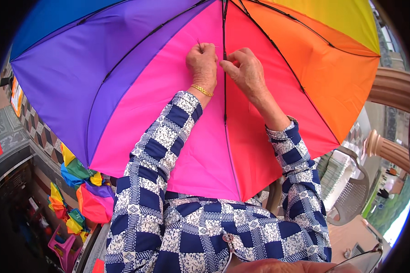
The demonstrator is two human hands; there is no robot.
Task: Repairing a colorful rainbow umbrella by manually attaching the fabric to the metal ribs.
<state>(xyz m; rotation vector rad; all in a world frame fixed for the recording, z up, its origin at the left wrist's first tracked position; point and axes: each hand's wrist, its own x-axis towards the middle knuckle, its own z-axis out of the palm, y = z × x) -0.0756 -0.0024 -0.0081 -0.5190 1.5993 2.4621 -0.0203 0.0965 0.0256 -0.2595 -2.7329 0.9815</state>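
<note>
An opened rainbow umbrella [196, 145] spreads before me, its inner side showing panels from blue and purple through pink and red to orange and yellow. Down its middle runs a black rib [225, 91], along the seam between pink and red. My left hand [202, 63], wearing a gold bracelet [202, 90], is closed just left of this rib; short dark thread ends [199, 44] stick up from its fingers. My right hand [246, 70] pinches thumb and fingertips together right beside the rib. Whatever lies in that pinch is too small to make out.
Several folded multicoloured umbrellas [95, 200] lie at the lower left, near a pink plastic stool [64, 248]. At the right stand a grey-brown plastic chair [353, 195] and a brown column [389, 150]. More black ribs [300, 82] fan out under the canopy.
</note>
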